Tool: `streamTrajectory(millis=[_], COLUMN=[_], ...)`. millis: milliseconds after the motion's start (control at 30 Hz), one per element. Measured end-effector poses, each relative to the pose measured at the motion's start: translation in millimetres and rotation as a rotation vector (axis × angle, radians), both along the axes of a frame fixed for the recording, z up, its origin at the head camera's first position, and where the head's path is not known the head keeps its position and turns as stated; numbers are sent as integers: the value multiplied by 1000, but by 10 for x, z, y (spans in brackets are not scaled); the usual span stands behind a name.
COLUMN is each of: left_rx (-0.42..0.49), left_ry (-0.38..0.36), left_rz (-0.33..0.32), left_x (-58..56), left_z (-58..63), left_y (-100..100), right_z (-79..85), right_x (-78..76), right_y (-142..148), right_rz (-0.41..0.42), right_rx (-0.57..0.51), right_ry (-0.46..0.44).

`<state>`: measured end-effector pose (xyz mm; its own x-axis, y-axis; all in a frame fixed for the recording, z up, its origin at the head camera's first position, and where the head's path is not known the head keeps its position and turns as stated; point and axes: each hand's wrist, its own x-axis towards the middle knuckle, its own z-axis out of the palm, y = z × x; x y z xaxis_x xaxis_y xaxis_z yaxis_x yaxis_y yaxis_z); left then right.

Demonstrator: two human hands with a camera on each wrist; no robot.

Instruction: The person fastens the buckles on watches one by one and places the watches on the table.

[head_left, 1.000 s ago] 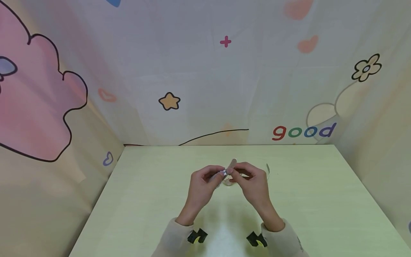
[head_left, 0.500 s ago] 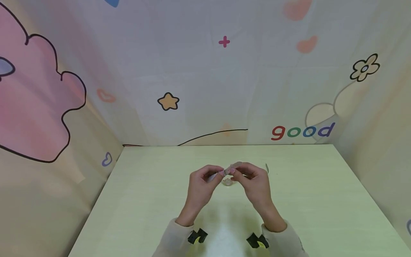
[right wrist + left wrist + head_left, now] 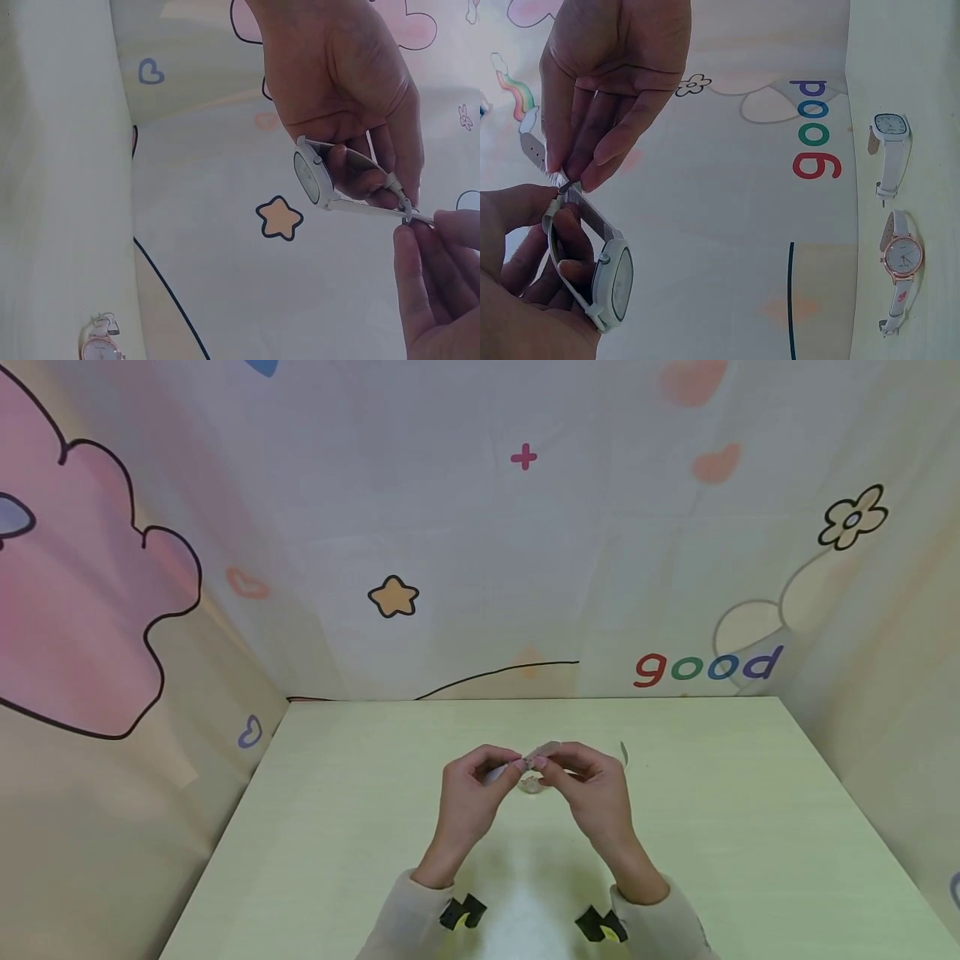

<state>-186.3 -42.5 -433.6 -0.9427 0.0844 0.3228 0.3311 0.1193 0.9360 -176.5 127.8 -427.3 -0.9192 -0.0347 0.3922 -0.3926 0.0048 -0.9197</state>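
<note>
A white wristwatch [image 3: 613,286] is held up between both hands, its strap bent into a loop. My left hand [image 3: 471,793] grips the buckle side of the strap, some fingers inside the loop. With thumb and fingertips, my right hand [image 3: 600,789] pinches the other strap end right at the metal buckle [image 3: 565,187]. In the right wrist view the round watch face [image 3: 306,178] hangs on the left hand's side, and the strap passes through the buckle area. Fingertips partly hide the buckle.
On the table [image 3: 337,827] beyond the hands lies a watch with a rose-gold case [image 3: 904,257] and white strap. Beside it is a white watch with a squarish face [image 3: 891,125]. A printed curtain [image 3: 465,527] stands behind the table.
The free strap end, earlier pointing up between the hands, has tipped down to the right and now shows less above the right fingers. Both hands stay nearly in place.
</note>
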Motion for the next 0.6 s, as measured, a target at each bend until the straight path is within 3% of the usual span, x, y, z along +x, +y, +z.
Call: streamTrajectory(millis=[600], left_rx=[16], left_ry=[-5], left_rz=[-20], left_x=[-12], left_z=[2], left_y=[-14], right_z=[-27], right_x=[23], right_y=[-22], right_rz=[-23], right_rx=[49], right_ry=[-7])
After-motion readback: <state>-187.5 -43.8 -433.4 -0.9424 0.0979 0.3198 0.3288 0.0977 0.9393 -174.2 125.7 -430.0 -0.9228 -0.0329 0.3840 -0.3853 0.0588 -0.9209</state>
